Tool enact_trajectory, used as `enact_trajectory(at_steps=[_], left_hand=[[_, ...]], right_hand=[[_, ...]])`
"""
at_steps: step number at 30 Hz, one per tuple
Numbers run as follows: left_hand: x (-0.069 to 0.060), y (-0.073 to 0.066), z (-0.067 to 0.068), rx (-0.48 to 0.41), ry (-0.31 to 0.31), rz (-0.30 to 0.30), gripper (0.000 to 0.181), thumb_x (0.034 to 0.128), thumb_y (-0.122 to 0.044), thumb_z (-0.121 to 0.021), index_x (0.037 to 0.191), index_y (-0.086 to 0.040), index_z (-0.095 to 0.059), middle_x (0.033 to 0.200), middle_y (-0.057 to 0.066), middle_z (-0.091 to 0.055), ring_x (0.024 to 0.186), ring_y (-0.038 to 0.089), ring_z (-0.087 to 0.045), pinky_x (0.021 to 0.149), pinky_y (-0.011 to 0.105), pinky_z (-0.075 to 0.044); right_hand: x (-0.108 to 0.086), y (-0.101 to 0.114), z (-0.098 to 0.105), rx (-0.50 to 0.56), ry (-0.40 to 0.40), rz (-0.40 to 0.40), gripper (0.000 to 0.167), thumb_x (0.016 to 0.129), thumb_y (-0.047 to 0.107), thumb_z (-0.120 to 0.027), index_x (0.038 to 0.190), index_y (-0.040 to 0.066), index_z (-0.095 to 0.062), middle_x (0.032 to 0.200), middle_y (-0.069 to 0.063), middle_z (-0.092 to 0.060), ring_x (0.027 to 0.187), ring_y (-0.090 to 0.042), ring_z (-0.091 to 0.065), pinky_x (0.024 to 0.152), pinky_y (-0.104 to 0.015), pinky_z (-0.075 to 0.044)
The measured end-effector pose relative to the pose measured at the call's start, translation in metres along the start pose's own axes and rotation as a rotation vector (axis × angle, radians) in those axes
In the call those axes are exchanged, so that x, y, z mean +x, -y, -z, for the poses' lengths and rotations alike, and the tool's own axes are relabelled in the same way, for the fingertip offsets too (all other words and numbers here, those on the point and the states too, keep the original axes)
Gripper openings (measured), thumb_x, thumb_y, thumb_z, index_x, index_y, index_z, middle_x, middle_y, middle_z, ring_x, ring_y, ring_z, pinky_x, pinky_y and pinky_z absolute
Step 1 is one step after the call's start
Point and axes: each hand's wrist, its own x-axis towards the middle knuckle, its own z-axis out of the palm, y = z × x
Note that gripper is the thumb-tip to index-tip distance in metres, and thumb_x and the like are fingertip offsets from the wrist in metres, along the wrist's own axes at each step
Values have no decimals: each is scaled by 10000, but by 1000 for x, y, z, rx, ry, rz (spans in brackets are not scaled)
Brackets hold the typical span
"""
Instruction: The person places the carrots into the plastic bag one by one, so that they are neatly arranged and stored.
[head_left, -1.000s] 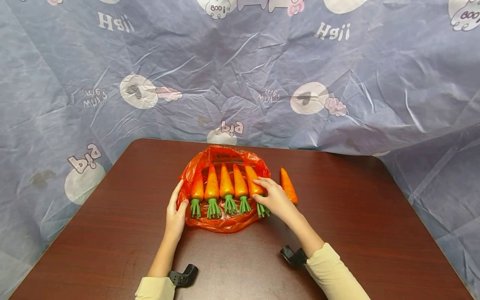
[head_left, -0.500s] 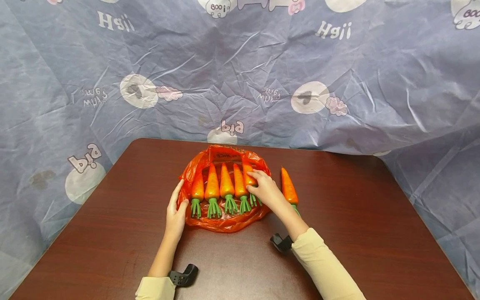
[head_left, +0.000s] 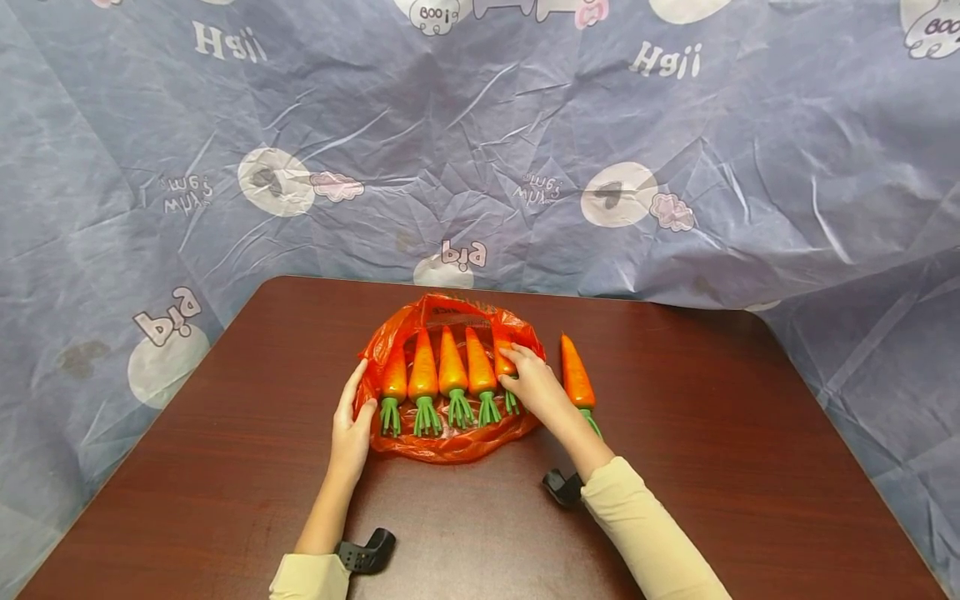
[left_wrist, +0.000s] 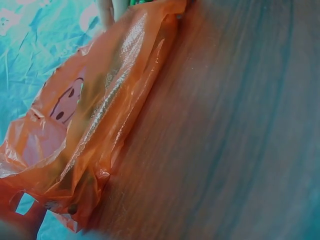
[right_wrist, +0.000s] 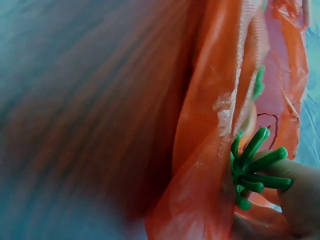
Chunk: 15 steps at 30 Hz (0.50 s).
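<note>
An orange-red plastic bag lies on the table with its mouth toward me. Several carrots with green stem tops sit side by side in it. My left hand holds the bag's left rim between thumb and fingers; in the left wrist view the bag film covers part of the fingers. At the row's right end, inside the bag, my right hand grips another carrot, partly hidden by the fingers. Its green stems stick out beside the thumb in the right wrist view.
One more carrot lies on the brown table to the right of the bag, its stems partly behind my right forearm. A printed grey-blue cloth hangs behind the table and at its sides.
My right hand has moved left and slightly away from me, carrying its carrot in beside the row. The loose carrot's stems now show more. My left hand has stayed at the rim.
</note>
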Motion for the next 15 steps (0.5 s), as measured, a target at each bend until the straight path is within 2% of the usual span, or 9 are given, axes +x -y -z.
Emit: enact_trajectory(at_steps=[9, 15], left_hand=[[0, 0, 0, 16, 8, -5, 539, 885, 77, -376, 1403, -65, -331, 1461, 87, -321, 1343, 189, -260, 981, 19, -243], [0, 0, 0, 8, 10, -6, 539, 886, 78, -374, 1404, -64, -329, 1465, 78, -316, 1340, 187, -264, 981, 21, -249]], right_hand=[[0, -6, -7, -31, 14, -12, 518, 844, 204, -618, 1321, 62, -473, 1417, -160, -380, 1265, -329, -406, 1015, -515, -344], [-3, -7, -13, -83, -11, -4, 513, 838, 219, -625, 1318, 105, -483, 1410, -126, -391, 1184, -343, -484, 924, -492, -440]])
